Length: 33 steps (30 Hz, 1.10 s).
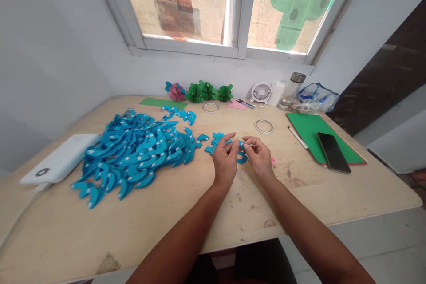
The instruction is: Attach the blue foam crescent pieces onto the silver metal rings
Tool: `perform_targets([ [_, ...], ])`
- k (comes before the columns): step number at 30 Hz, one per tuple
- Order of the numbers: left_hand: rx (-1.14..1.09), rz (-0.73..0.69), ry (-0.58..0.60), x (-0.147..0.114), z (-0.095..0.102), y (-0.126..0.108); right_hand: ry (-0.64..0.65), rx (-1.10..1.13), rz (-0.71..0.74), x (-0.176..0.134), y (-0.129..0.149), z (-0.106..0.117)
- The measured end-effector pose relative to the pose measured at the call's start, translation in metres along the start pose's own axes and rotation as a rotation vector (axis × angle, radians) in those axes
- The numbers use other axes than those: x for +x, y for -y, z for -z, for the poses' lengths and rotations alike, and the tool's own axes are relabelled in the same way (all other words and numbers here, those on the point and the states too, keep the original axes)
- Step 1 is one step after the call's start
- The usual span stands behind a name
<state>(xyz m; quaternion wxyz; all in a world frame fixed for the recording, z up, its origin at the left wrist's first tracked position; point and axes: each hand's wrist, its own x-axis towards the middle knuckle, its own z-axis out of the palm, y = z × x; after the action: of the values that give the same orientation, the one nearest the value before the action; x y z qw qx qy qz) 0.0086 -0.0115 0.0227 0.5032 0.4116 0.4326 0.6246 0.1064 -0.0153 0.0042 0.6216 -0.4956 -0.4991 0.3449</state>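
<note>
A small curved blue paper piece [242, 158] is between my hands above the table. My left hand [226, 159] pinches its left side with thumb and index finger. On its other side, my right hand [258, 158] is closed in a pinch too. More blue paper pieces [217, 138] lie just behind my left hand, partly hidden by it. To the left spreads a big pile of blue curved paper cutouts [140, 146], many with small white squares on them. A bit of pink [273, 160] shows beside my right hand, too small to make out.
Two tape rolls [264, 126] lie behind my hands. At right are a pen [297, 137], green sheets [309, 128] and a phone [333, 151]. Paper ornaments [207, 91], scissors [245, 104], a fan [261, 92] and a bottle [292, 91] line the back. A white power bank [60, 158] sits left.
</note>
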Motion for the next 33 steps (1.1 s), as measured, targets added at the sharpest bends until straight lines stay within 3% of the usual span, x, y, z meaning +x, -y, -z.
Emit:
perform_targets([
  [16, -0.015, 0.009, -0.045, 0.0002, -0.0019, 0.0046, 0.006, 0.134, -0.075, -0.0002, 0.0028, -0.0036],
  [33, -0.017, 0.008, -0.058, -0.002, -0.0024, 0.0007, 0.007, 0.1, -0.081, 0.0008, -0.0015, -0.0039],
])
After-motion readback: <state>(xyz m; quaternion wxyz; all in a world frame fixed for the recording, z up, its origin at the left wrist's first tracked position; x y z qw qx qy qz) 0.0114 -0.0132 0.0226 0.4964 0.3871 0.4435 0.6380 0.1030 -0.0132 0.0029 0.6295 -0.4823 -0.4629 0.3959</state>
